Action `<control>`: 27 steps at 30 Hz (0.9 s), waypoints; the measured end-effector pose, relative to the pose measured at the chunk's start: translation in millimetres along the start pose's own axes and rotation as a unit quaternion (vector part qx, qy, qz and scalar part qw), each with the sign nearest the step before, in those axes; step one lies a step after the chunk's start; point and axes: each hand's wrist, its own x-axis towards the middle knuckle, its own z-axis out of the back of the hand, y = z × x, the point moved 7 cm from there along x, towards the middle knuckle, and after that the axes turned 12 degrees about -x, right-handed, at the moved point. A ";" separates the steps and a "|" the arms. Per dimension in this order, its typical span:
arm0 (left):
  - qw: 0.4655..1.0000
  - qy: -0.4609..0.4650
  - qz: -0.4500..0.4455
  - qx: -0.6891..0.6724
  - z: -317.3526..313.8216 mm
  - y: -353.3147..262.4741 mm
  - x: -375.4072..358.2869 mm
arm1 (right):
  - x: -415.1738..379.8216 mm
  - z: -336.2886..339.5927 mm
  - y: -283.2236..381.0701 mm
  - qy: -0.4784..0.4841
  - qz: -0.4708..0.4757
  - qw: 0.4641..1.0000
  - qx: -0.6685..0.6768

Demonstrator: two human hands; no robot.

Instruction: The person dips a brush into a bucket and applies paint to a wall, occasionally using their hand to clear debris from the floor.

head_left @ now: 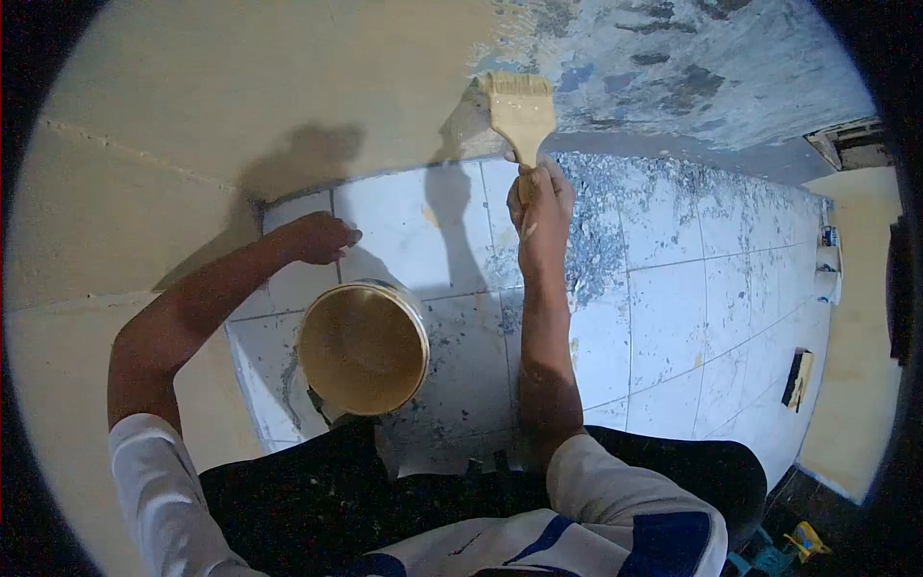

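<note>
My right hand (543, 200) is wrapped round the handle of a wide paintbrush (522, 111). Cream paint coats the brush, and its bristles meet the wall where the cream paint (385, 67) borders the bare, patchy blue-grey surface (673, 67). My left hand (322, 238) hangs above the floor tiles near the wall's foot, its fingers curled in; whether anything is inside them is hidden. Just below that hand stands a round bucket (420, 332) of cream-brown paint on the floor, close in front of my legs.
White floor tiles (663, 317) carry grey paint flakes (601, 250), thickest along the wall. At the right, a dark and cream flat tool (798, 378) lies on the floor and white containers (827, 269) stand by the far wall. A yellow object (806, 541) is at the lower right.
</note>
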 end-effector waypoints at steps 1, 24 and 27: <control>1.000 -0.012 -0.019 -0.010 2.4 -3.5 3.2 | -0.5 0.8 -1.2 -0.008 -0.002 1.000 0.008; 0.999 0.030 0.022 0.023 -8.9 -2.5 3.2 | 18.9 -11.7 -53.4 0.012 -0.050 0.997 -0.065; 0.999 0.030 0.005 0.032 -15.1 2.0 4.6 | 18.1 -20.7 -12.2 -0.021 -0.015 0.999 -0.038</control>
